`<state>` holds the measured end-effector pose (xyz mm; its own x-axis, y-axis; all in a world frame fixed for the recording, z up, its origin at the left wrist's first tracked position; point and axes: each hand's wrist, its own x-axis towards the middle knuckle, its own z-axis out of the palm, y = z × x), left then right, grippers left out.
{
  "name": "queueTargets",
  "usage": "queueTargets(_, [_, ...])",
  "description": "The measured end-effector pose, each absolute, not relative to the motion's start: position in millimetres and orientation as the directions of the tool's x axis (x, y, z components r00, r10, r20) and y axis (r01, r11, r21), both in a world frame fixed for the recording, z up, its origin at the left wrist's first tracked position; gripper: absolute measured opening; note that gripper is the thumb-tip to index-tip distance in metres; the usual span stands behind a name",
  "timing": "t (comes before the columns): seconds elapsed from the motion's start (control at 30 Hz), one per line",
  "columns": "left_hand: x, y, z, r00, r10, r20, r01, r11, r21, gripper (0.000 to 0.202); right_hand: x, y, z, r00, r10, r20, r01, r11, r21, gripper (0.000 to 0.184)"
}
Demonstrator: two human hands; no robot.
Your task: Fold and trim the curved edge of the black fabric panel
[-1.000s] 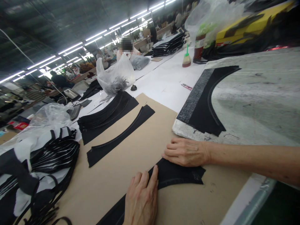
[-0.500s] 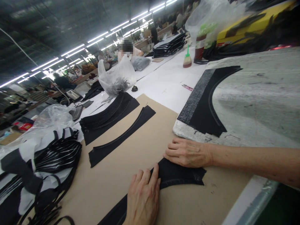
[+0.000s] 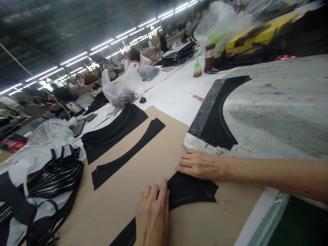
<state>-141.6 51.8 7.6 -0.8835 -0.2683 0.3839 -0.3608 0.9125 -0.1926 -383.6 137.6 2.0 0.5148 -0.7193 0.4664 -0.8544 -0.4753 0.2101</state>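
Observation:
A curved black fabric piece lies on the tan board under both my hands. My left hand rests palm down across its middle, fingers stretched out and lying on the cloth. At the piece's upper edge, my right hand has bent fingers closed on the fabric; its thumb is hidden. Farther up the board is a narrow curved black strip, apart from both hands. Beyond that strip sits a stack of similar black pieces.
Another black piece with a grey band lies on the pale padded surface at right. Black strips heap up at left. A glue bottle, pink snips and a plastic bag stand farther back, near a seated person.
The whole view has shifted slightly, so most things appear a little farther left. Both hands keep their places on the black fabric piece.

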Motion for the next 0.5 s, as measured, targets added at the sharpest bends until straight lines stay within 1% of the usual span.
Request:
queueTargets(0.07, [-150,52,13,-0.864,-0.327,0.384,-0.381,0.922,-0.073,0.028,-384,137,4,0.469,-0.759,0.452,-0.877,-0.461,0.135,0.018])
queueTargets(0.17, [-165,51,16,-0.858,-0.409,0.311,-0.394,0.912,0.113,0.021,-384,137,12,0.405,-0.831,0.382,-0.899,-0.437,0.003,0.017])
queueTargets(0.23, [-173,50,15,-0.864,-0.434,0.255,-0.398,0.899,0.182,0.018,-384,137,16,0.394,-0.853,0.342,-0.901,-0.431,-0.039,0.018])
queueTargets(0.27, [-176,50,13,-0.866,-0.436,0.244,-0.395,0.897,0.200,0.019,-384,137,18,0.395,-0.855,0.336,-0.901,-0.432,-0.043,0.017])
queueTargets(0.33, [-178,48,8,-0.871,-0.407,0.274,-0.361,0.910,0.203,0.023,-384,137,19,0.397,-0.855,0.332,-0.902,-0.431,-0.033,0.013])
queueTargets(0.43, [-176,47,1,-0.895,-0.295,0.333,-0.267,0.955,0.128,0.032,-385,137,18,0.401,-0.851,0.340,-0.907,-0.420,0.019,0.005])
queueTargets(0.5, [-175,48,-2,-0.908,-0.241,0.342,-0.224,0.971,0.087,0.036,-387,138,16,0.411,-0.845,0.342,-0.908,-0.413,0.072,0.006])
